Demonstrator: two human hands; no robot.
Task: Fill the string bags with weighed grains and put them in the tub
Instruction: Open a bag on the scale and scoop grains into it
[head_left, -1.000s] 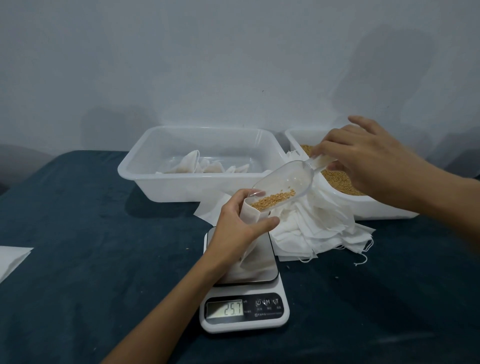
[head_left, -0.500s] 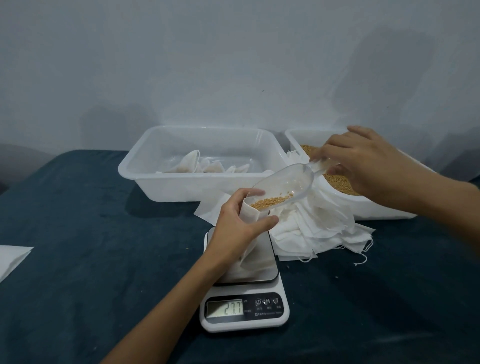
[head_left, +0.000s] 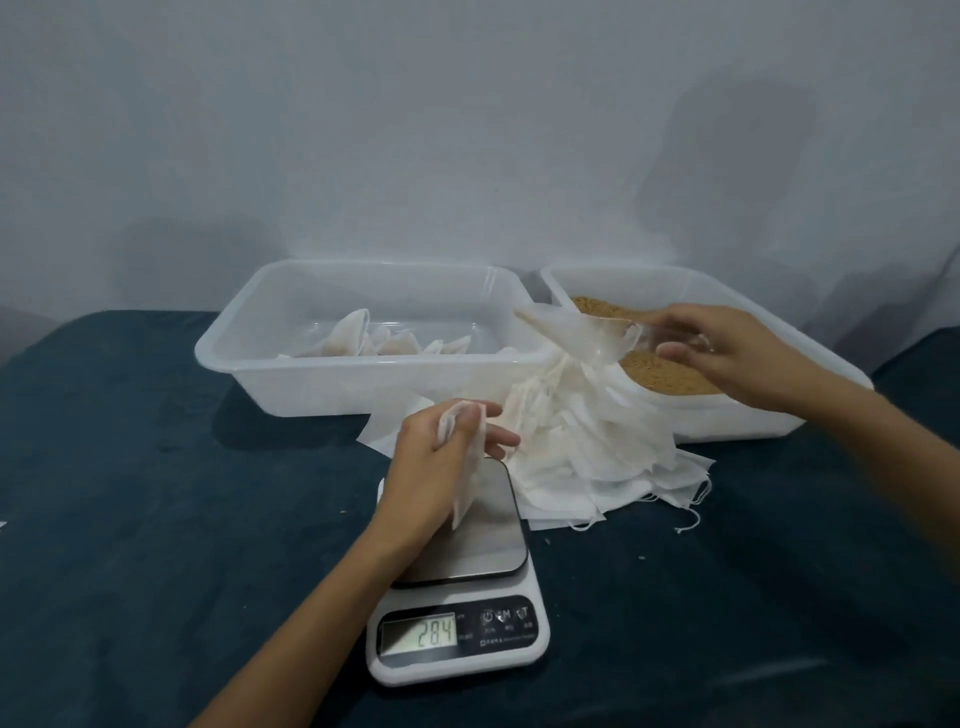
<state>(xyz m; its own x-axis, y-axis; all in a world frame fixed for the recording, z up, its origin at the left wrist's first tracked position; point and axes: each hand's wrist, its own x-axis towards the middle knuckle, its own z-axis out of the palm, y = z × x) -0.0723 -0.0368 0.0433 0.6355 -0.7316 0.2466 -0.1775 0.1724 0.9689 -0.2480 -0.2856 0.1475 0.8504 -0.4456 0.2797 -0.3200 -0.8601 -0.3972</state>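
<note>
My left hand (head_left: 441, 457) pinches the bag (head_left: 467, 467); my right hand (head_left: 727, 353), at two o'clock, grips the scoop (head_left: 587, 332). A loose pinch could spill grain.

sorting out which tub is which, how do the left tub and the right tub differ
The left tub holds a few white bags; the right tub holds loose brown grain. The left tub stands clear, while the right hand holds a clear scoop over the right tub. Both are translucent white rectangular plastic.
</note>
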